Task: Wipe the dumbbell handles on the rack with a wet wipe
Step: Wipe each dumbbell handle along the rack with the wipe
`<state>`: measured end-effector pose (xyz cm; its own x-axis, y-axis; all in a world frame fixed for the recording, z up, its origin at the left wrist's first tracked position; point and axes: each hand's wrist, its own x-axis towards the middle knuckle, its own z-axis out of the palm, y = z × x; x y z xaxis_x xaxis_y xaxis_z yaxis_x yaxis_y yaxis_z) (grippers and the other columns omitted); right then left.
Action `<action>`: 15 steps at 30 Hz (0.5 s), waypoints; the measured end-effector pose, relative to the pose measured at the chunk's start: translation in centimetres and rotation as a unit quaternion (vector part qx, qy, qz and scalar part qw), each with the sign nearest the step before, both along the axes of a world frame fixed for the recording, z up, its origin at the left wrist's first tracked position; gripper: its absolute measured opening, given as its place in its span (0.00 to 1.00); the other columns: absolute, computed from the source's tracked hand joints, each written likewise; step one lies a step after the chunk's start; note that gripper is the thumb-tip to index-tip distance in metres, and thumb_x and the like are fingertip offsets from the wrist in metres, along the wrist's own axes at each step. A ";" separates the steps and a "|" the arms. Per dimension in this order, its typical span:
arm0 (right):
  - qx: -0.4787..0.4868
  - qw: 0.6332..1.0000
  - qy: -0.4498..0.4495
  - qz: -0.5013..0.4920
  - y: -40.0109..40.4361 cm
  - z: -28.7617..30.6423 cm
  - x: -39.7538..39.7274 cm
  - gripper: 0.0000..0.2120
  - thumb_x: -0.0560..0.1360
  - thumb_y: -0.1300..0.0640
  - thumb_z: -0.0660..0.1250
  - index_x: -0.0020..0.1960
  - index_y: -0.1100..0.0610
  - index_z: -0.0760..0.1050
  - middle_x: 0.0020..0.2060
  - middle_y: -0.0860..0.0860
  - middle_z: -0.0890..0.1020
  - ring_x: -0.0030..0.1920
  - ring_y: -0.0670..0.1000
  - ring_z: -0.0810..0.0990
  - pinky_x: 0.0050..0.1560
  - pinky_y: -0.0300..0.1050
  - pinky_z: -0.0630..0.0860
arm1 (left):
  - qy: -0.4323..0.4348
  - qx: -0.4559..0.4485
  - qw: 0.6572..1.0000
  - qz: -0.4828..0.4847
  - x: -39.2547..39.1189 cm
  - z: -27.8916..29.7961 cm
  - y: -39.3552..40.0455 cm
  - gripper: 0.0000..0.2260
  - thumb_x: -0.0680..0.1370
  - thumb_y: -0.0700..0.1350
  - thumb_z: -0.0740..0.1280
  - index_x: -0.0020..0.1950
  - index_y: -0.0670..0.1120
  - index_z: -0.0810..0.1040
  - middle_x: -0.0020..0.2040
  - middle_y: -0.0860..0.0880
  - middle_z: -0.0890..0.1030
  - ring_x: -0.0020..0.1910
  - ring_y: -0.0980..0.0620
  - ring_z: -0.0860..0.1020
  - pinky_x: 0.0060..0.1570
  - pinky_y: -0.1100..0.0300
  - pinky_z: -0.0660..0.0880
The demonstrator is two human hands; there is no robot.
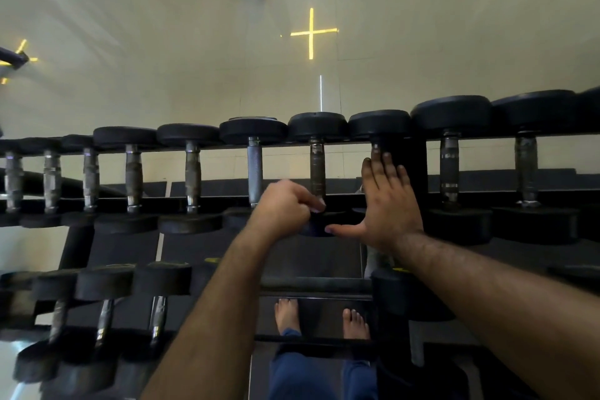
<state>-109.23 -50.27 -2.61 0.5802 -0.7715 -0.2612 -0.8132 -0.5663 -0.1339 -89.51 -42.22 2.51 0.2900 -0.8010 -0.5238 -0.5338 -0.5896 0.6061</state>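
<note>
Top tier of rack (431, 140): ten dumbbell handles (255, 169) visible, counted left to right. Lower tier: three more. Left hand (285, 208) curled at near end of seventh handle (317, 166) (wipe hidden, cannot tell). Right hand (388, 201) flat over eighth handle, fingers straight, thumb spread. Two bare feet (287, 315) below.

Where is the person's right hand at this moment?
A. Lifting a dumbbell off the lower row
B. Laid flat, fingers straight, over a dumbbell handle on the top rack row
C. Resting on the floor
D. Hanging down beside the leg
B: the right hand lies flat with straight fingers over a dumbbell handle on the top row of the rack.
</note>
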 end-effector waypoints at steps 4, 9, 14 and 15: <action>0.002 1.000 -0.001 -0.010 0.2 0.1 0.1 0.75 0.60 0.08 0.52 0.87 0.61 0.43 0.87 0.59 0.40 0.86 0.59 0.37 0.86 0.61 0.42 | 0.030 -0.072 0.997 -0.020 -0.5 0.4 -3.6 0.15 0.80 0.35 0.67 0.56 0.53 0.89 0.53 0.55 0.87 0.44 0.62 0.83 0.50 0.58 0.83; 0.006 1.000 -0.003 -0.009 0.1 0.1 0.0 0.76 0.59 0.09 0.55 0.87 0.61 0.43 0.87 0.59 0.42 0.87 0.59 0.38 0.86 0.60 0.42 | -0.094 0.053 0.942 -0.317 -1.9 -0.4 -5.1 0.14 0.79 0.40 0.70 0.59 0.56 0.87 0.54 0.58 0.85 0.52 0.55 0.81 0.57 0.56 0.80; -0.003 1.000 -0.007 -0.004 0.1 -0.2 -0.2 0.74 0.61 0.09 0.54 0.87 0.62 0.45 0.87 0.60 0.43 0.87 0.60 0.39 0.86 0.62 0.45 | -0.119 0.058 0.978 -0.162 3.3 0.5 -3.5 0.06 0.78 0.43 0.75 0.51 0.53 0.88 0.46 0.58 0.84 0.46 0.59 0.81 0.51 0.58 0.80; -0.002 1.000 -0.007 -0.003 0.2 -0.1 -0.2 0.74 0.61 0.09 0.54 0.87 0.62 0.45 0.87 0.60 0.43 0.87 0.60 0.39 0.86 0.62 0.45 | -0.127 0.050 0.982 -0.127 3.0 0.2 -3.1 0.05 0.78 0.44 0.75 0.52 0.52 0.88 0.46 0.57 0.84 0.45 0.59 0.81 0.51 0.58 0.81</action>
<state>-109.40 -50.08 -2.73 0.5793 -0.7757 -0.2504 -0.8145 -0.5624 -0.1422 -86.50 -45.35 2.73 0.2185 -0.8131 -0.5396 -0.7987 -0.4667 0.3798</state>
